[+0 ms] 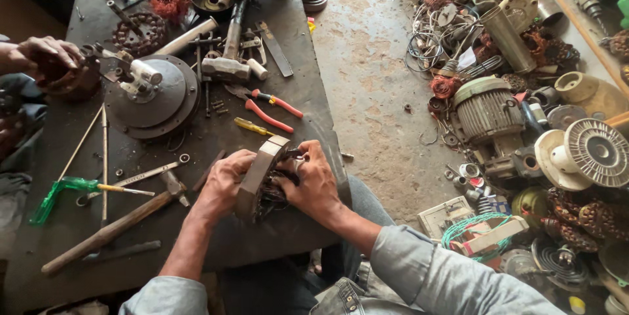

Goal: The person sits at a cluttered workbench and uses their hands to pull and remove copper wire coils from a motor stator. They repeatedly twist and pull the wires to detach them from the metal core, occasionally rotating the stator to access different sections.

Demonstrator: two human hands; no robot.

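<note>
Both curled, L hand (pixel 225 180) + R hand (pixel 313 180) gripping motor stator (pixel 262 177) upright, wrists bent inward.

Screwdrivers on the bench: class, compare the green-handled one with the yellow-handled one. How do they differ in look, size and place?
The green-handled screwdriver has a translucent handle and looks bigger; the yellow-handled screwdriver looks shorter with an opaque handle. The green one lies at the bench's left beside a hammer; the yellow one lies near the red-handled pliers, above the left hand. Both lie flat, unheld.

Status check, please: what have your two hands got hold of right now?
Left hand and right hand grip motor stator, upright on bench edge. Hammer, pliers lie apart. Another person's hand works far left.
</note>
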